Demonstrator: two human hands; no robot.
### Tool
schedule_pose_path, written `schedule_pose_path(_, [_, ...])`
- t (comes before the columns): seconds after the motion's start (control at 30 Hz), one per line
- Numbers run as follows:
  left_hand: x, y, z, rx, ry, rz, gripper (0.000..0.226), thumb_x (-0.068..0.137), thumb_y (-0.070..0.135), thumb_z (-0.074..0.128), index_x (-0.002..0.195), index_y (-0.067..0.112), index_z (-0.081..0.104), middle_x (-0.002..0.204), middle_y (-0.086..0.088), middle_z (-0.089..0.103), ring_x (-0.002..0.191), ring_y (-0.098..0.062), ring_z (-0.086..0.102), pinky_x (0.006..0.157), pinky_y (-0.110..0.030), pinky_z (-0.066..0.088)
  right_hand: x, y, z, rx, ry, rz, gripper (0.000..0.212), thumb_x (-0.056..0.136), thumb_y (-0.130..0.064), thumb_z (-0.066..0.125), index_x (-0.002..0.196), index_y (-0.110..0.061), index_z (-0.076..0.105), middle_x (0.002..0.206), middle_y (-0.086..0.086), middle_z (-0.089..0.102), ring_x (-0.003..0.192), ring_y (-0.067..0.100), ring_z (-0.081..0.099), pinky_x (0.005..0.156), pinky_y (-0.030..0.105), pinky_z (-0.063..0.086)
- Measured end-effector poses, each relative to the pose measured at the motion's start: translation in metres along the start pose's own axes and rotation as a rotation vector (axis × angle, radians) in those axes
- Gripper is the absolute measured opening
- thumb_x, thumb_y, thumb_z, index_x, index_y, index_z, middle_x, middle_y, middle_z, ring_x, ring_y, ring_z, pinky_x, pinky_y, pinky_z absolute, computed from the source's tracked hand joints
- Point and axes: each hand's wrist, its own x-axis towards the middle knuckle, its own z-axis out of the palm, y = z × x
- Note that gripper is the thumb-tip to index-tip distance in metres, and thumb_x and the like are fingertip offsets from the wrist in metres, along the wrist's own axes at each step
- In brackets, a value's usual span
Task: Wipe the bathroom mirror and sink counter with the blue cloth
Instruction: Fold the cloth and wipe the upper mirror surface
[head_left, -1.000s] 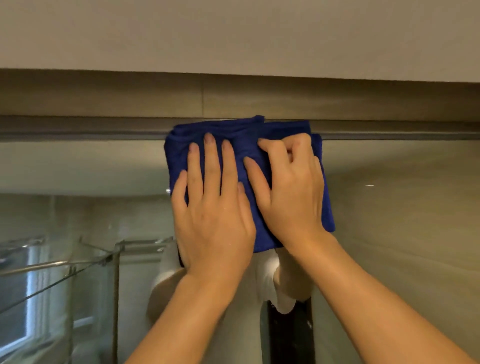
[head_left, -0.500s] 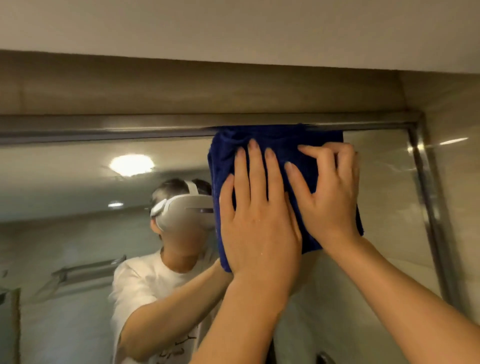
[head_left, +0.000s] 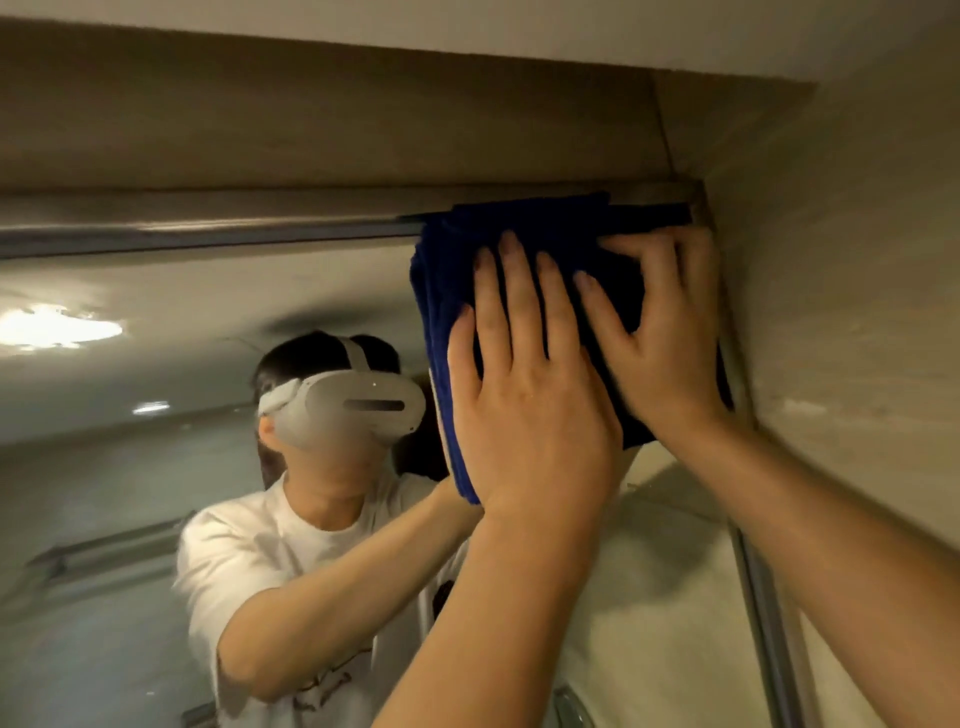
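Where the mirror (head_left: 208, 322) meets its metal frame (head_left: 208, 228) at upper right of the frame: blue cloth (head_left: 550, 244), folded, pressed flat by left hand (head_left: 524, 384) and right hand (head_left: 660, 332), fingers spread. Advice: keep even pressure, work the corner edge.

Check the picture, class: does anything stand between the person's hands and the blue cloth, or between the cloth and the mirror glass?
Nothing visible does. The left hand and right hand both press flat on the blue cloth, which lies against the mirror in its top right corner, under the metal frame and beside the side wall.
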Motion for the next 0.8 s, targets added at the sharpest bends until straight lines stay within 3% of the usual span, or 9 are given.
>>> schedule_pose_path(0.1, [0.005,0.018,0.01,-0.005,-0.032,0.005,0.064,0.098,0.031,0.024,0.157,0.009,0.015,0.166,-0.012,0.005,0.153,-0.026,0.002,0.121,-0.041,0.008,0.003,0.019,-0.006,-0.006,0.003,0.024,0.037,0.094,-0.038,0.056,0.111,-0.006,0.062,0.109,0.018,0.056,0.103,0.025,0.05,0.088,0.024,0.037])
schedule_pose_path(0.2, [0.005,0.022,0.014,0.002,-0.034,0.012,0.063,0.099,0.031,0.025,0.157,0.009,0.017,0.166,-0.012,0.006,0.153,-0.026,0.003,0.122,-0.04,0.009,0.002,0.025,-0.007,-0.013,0.021,0.024,0.034,0.095,-0.035,0.055,0.11,-0.005,0.062,0.109,0.02,0.055,0.103,0.029,0.051,0.088,0.032,0.041])
schedule_pose_path(0.5, [0.0,-0.018,-0.01,0.082,-0.018,0.074,0.061,0.101,0.033,0.033,0.156,0.009,0.021,0.165,-0.013,0.011,0.153,-0.027,0.006,0.123,-0.039,0.011,-0.007,-0.023,0.006,-0.117,0.055,0.054,0.027,0.096,-0.032,0.055,0.107,-0.009,0.063,0.109,0.019,0.055,0.098,0.034,0.053,0.082,0.046,0.044])
schedule_pose_path(0.67, [-0.013,-0.052,-0.029,0.193,0.049,0.008,0.059,0.102,0.032,0.035,0.155,0.009,0.026,0.163,-0.014,0.018,0.152,-0.028,0.013,0.12,-0.039,0.014,-0.011,-0.06,0.017,-0.054,0.021,-0.026,0.026,0.095,-0.033,0.056,0.106,-0.011,0.066,0.106,0.016,0.057,0.095,0.032,0.054,0.077,0.042,0.044])
schedule_pose_path(0.8, [-0.015,-0.032,-0.021,0.197,0.075,-0.082,0.058,0.102,0.031,0.034,0.154,0.007,0.028,0.163,-0.015,0.02,0.152,-0.03,0.016,0.12,-0.042,0.017,-0.01,-0.048,0.01,0.046,0.005,-0.033,0.028,0.094,-0.029,0.055,0.109,-0.008,0.065,0.105,0.016,0.057,0.095,0.03,0.054,0.078,0.039,0.045])
